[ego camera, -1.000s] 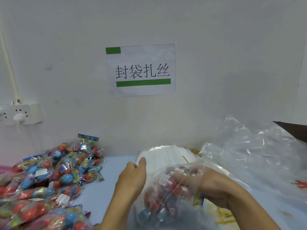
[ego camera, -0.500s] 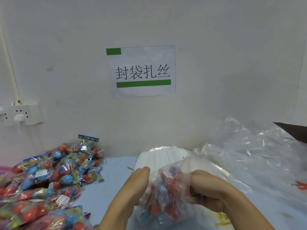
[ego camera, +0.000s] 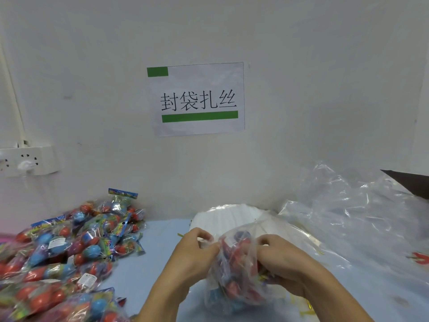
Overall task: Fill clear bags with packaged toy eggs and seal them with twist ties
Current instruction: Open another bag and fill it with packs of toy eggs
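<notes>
1. While your left hand (ego camera: 195,249) and right hand (ego camera: 276,254) pinched the clear bag (ego camera: 234,275) of toy eggs above the tabletop (ego camera: 148,263), gathering was underway.
2. Next, I judge, came a twist tie (none visibly held).

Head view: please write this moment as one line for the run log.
left hand: grips clear bag | right hand: grips bag | bag: holds toy eggs, unsealed | egg packs: piled left

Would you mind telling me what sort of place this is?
Probably a small packing station: a printed sign on the wall, a pile of packaged toy eggs, and loose clear bags on the table.
</notes>
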